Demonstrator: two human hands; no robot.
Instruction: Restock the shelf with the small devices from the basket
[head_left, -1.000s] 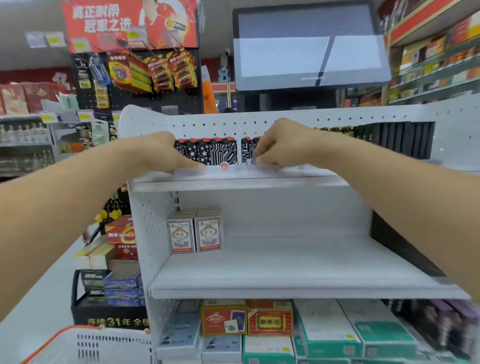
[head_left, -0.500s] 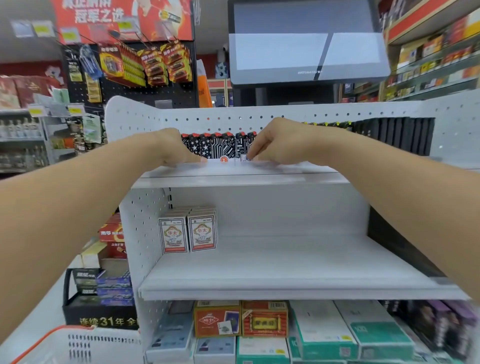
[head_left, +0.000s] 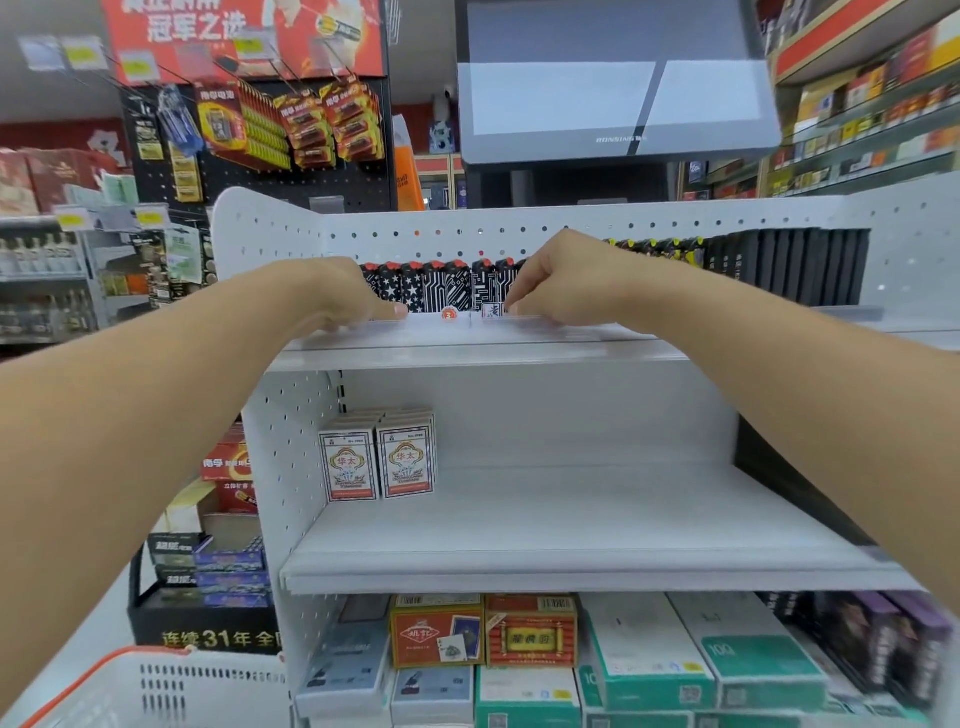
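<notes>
reaching both arms to top shelf (head_left: 519, 338) | left hand (head_left: 332, 293) fingers curled, grip unclear | right hand (head_left: 566, 280) likewise

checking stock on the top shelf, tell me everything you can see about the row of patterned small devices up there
The row of small devices stands upright side by side on the white top shelf, against its perforated back panel. They are slim black bodies printed in white, some with stars, others with circuit-like lines, each topped by a red-orange cap. The casing looks like glossy plastic. The left hand covers the row's left end and the right hand its right end; whether either grips one cannot be told. A clear front rail hides their bases.
</notes>
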